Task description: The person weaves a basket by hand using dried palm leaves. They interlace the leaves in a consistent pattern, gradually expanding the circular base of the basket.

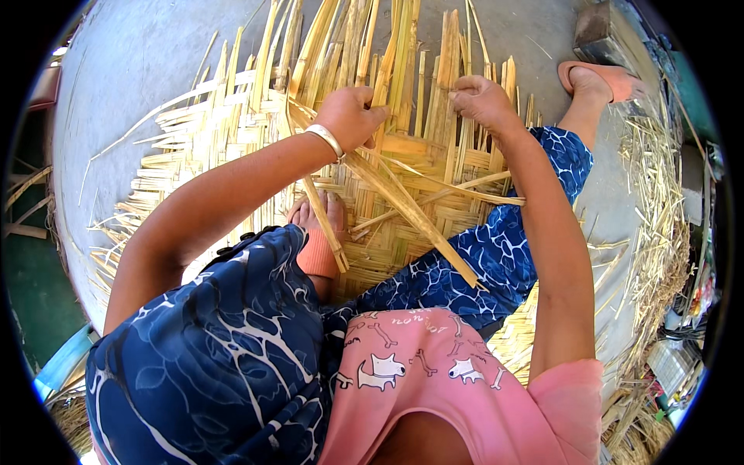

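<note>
Nearest you is your pink shirt printed with small white dogs (434,364), with your dark blue trousers patterned in white veining (209,349) to its left and running out toward the right beneath your right arm. Just beyond, your left foot (314,211), in a salmon-coloured slipper (318,254), rests on the mat of flat, straw-yellow woven strips (372,252), which lies on the grey floor (124,85) in front of you and partly under your legs. A long, flat, tan strip (418,221) slants across it from beneath your left wrist, its lower end over your trousers. Farther out, your left hand (353,116), below which sits a silver-coloured bangle (325,141), has its fingers curled among the strips; whether it grips one, you cannot tell from here. Your right hand (482,102) is bent, fingertips beside a broad upright yellow strip (447,66); a pinch there cannot be made out. Loose pale straw (659,232) lies along the right, and your right foot (595,82) stands beyond the mat near a dark-sided block (601,35).
</note>
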The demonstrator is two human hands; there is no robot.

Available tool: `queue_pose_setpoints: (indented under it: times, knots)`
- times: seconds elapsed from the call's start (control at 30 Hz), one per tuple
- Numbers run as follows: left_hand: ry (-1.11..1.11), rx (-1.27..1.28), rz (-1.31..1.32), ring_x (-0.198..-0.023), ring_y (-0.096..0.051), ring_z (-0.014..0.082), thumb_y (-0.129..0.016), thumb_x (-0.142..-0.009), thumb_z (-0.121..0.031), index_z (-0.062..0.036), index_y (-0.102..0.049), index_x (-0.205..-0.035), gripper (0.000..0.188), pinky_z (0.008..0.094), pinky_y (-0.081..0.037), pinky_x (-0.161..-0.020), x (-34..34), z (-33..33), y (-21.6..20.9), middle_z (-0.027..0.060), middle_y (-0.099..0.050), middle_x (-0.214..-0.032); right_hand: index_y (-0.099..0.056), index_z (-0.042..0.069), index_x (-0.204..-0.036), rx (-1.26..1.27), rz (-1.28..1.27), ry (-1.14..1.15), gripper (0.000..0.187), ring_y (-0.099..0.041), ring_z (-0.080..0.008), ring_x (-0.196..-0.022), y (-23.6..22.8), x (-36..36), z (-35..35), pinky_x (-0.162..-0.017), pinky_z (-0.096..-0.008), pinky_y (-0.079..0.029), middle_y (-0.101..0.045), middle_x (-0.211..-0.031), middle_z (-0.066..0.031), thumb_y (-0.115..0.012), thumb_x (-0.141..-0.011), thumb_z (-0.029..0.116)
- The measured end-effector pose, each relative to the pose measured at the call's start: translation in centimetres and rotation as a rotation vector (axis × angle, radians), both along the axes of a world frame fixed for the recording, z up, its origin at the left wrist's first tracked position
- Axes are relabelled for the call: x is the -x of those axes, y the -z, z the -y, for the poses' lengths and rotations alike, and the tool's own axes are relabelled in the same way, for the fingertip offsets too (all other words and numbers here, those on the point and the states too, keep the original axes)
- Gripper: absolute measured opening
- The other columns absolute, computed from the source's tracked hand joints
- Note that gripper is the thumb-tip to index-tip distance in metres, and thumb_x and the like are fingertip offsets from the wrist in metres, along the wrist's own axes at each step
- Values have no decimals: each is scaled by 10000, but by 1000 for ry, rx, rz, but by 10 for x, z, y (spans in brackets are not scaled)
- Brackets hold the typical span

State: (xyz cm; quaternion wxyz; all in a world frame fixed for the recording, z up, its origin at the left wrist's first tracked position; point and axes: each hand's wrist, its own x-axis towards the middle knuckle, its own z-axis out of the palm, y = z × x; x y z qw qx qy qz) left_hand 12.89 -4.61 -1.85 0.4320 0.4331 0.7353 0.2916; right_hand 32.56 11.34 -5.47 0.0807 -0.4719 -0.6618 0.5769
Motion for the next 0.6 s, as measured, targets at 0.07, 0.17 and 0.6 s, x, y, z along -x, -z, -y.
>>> queue_pose_setpoints:
  times: [0.07,0.17,0.6]
  knots:
    - [-23,14,23,-423,-580,134,-605,-837,-195,-5,-490,-688,267,250,-441,-369,0,0,1,56,-535,-523,-493,-54,-1152,-3,-84,52,487,-569,-141,-816,-2,2,1,-700,-265,-479,-580,-989,-102,-664,-770,195]
    - [-31,45,22,-487,-632,211,-582,-820,-193,45,-502,-687,284,308,-488,-453,2,-1,1,148,-581,-589,-470,-68,-1170,112,-159,98,548,-590,-149,-797,-22,10,15,-704,-254,-482,-578,-992,-115,-680,-765,236]
    - [-59,15,54,-434,-585,134,-593,-847,-198,-13,-467,-667,287,244,-442,-366,0,2,-2,61,-541,-531,-539,-62,-920,-332,371,-208,387,-642,-265,-680,-4,30,4,-584,-342,-510,-606,-848,-229,-647,-744,265]
